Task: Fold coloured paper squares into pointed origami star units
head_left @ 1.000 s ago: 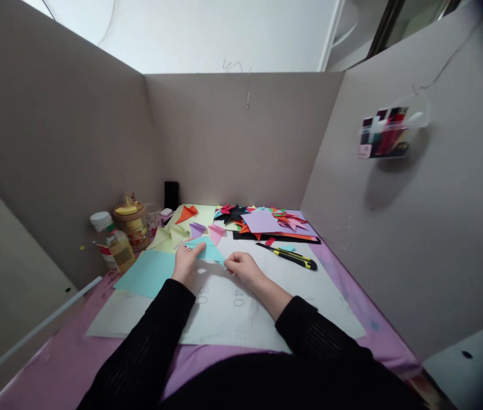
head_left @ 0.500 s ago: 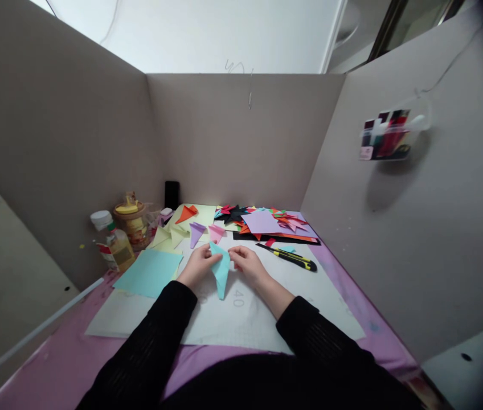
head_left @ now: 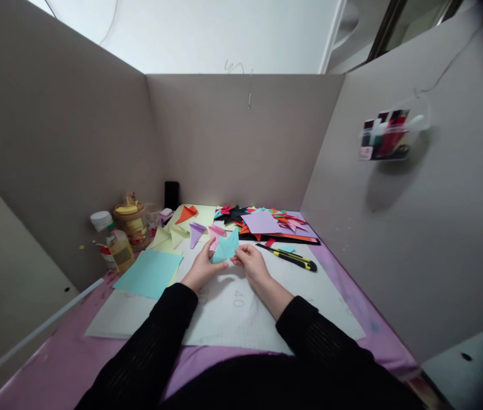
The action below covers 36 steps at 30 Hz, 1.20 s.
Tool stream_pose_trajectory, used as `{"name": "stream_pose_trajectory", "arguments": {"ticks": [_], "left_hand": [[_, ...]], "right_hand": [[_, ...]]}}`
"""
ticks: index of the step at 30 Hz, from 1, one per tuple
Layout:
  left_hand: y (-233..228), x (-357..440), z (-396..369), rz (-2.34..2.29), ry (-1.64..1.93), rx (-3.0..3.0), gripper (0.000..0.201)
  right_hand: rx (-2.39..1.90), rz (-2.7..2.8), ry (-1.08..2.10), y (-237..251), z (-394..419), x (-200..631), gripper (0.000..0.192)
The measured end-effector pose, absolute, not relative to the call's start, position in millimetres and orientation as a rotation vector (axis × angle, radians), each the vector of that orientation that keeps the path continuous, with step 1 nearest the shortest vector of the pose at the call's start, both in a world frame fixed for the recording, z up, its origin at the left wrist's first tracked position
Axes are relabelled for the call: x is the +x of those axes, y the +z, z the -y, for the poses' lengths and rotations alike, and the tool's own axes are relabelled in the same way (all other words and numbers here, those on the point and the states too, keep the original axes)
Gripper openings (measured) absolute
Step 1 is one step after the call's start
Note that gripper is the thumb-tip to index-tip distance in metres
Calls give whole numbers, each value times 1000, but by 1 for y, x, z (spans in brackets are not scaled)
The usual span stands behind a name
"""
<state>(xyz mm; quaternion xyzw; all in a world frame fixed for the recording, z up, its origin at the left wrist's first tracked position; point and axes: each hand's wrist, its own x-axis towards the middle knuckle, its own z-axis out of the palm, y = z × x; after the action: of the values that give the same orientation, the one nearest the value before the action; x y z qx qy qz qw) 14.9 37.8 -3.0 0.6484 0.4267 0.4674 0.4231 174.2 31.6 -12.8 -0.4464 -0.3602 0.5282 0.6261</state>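
Note:
Between my hands is a folded sheet of light blue origami paper [head_left: 226,247], held a little above the white mat [head_left: 258,319]. My left hand [head_left: 204,266] supports its left side, thumb along the lower edge and fingers partly hidden behind the paper. Thumb and fingertips of my right hand [head_left: 250,262] pinch its lower right corner. Just beyond lie a pink folded piece [head_left: 216,230] and a purple folded piece [head_left: 196,233]. A yellow-and-black utility knife [head_left: 290,258] rests to the right of my right hand.
Flat light blue sheets [head_left: 150,273] lie at left, near a glue bottle [head_left: 113,245] and a brown-and-yellow container [head_left: 131,225]. Colourful folded paper pieces and a lilac sheet [head_left: 262,222] are heaped at the back right. Grey panels [head_left: 241,142] surround the table.
The light blue paper has turned from a long point hanging toward me to a wider shape with points facing up and away. My left hand has spread its thumb and fingers around it.

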Motion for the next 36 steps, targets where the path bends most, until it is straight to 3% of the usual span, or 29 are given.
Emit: {"name": "stream_pose_trajectory", "arguments": {"ticks": [9,19,36], "left_hand": [[-7,12,-44,-1122,1155,1733,63],[-2,16,-38,-977,963,1659,62],[8,1,-40,-1262,939,1700,60]], "right_hand": [[-981,867,1295,-16,-29,171,34],[-1049,1056,1222,-14,-27,170,30],[-1049,794,1105,-15,-47,197,27]]}}
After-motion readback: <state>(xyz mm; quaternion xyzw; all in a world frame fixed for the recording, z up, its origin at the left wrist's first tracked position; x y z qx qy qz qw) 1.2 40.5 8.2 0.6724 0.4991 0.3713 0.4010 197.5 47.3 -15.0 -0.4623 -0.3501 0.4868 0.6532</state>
